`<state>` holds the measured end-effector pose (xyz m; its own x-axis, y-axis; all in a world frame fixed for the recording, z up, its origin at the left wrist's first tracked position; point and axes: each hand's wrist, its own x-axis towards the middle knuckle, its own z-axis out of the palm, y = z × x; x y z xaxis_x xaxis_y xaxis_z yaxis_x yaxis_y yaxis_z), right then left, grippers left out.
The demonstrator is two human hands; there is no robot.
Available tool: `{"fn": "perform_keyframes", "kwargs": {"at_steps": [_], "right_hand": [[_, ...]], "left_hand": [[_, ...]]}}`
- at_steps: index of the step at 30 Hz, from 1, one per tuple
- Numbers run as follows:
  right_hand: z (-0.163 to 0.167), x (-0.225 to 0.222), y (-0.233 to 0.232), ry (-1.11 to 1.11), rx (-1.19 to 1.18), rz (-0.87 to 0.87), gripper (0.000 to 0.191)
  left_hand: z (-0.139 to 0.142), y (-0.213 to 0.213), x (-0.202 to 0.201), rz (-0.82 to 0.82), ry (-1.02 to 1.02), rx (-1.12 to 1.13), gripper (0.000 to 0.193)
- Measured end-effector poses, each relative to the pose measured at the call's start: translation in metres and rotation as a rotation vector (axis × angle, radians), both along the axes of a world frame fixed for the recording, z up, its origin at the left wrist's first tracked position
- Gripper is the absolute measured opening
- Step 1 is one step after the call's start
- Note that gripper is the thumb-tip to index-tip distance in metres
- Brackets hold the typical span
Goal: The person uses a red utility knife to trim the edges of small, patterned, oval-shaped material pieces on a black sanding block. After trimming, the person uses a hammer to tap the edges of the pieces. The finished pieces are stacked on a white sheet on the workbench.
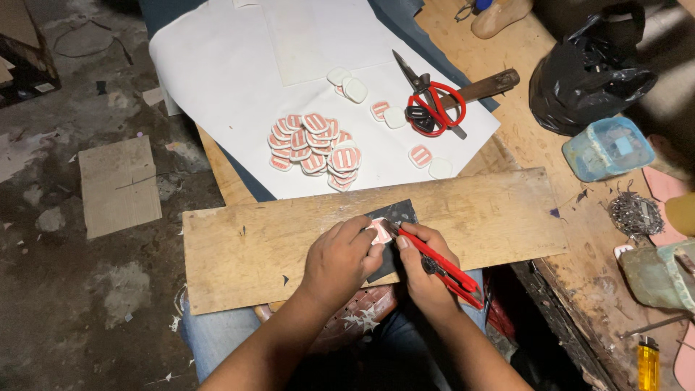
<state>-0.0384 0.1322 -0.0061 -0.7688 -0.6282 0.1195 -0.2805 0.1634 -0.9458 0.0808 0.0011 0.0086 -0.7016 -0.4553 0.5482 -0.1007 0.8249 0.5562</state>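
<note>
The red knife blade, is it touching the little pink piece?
Touching: the head view shows the red knife tip meeting the pink piece pinned by the left hand.

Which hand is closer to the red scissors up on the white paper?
The right hand. It grips a red utility knife almost straight below the red scissors. The left hand sits farther left, pressing a small pink-and-white piece on the wooden board.

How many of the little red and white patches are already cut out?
A heap of finished patches lies on the white sheet, too overlapped to count. Right now the left hand pins one patch on the dark mat while the right hand trims it with a red knife. What remains isn't visible.
</note>
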Motion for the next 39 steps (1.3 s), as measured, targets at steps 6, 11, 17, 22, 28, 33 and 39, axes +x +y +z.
{"fn": "perform_keyframes", "kwargs": {"at_steps": [6,11,17,22,28,33,39], "right_hand": [[0.009,0.003,-0.004,0.102,0.023,0.027,0.027],[0.026,0.003,-0.010,0.315,0.048,0.076,0.023],[0.053,0.002,-0.011,0.295,0.143,0.153,0.022],[0.062,0.003,-0.006,0.345,0.178,0.200,0.019],[0.056,0.005,-0.001,0.244,0.190,0.150,0.024],[0.032,0.024,-0.002,0.299,0.044,0.082,0.031],[0.017,0.029,-0.008,0.441,0.045,0.100,0.026]], "left_hand": [[0.000,-0.001,0.000,-0.002,0.003,0.021,0.022],[0.003,0.002,0.002,0.008,-0.056,0.063,0.018],[0.005,0.007,0.006,0.040,-0.051,0.069,0.018],[0.003,0.008,0.007,0.059,-0.034,0.052,0.018],[0.003,0.006,0.016,0.053,-0.033,0.080,0.018],[0.005,0.003,0.023,0.043,-0.027,0.086,0.020],[0.003,-0.001,0.024,0.055,-0.025,0.112,0.019]]}}
